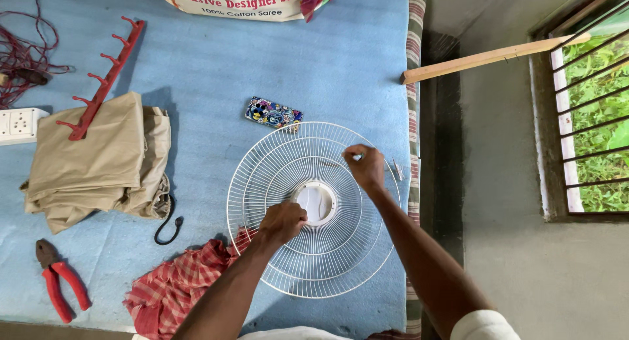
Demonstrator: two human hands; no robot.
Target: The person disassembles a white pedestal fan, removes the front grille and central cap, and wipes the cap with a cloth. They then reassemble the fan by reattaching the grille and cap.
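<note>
A white wire fan guard (313, 209) lies flat on a blue bed cover (262, 71), near its right edge. The left hand (283, 222) rests on the guard just beside the white round hub (316, 202), its fingers curled into a closed grip; whether it pinches a wire or only presses down I cannot tell. The right hand (365, 166) sits on the upper right part of the guard, its fingertips closed narrowly on something small and pale at the wires (too small to make out).

Around the guard: a phone in a colourful patterned case (273, 113) touches or nearly touches the guard's top rim, a red checked cloth (173, 287) lies partly under its lower left rim, and a small thin metal piece (398, 169) lies just beside its right rim. Further left are a folded beige cloth (98, 160) with a red hook rack (103, 75) across it, a black cord (169, 225), red-handled pliers (57, 281), a white socket box (19, 125) and tangled reddish wire (29, 45).

As I judge it, the guard sits close to the bed's right edge, so a push from either hand could slide it over. The small item in the right fingertips could slip through the wires, and a shift upward would knock the phone. The thin wires could also bend under the pressing left hand.
</note>
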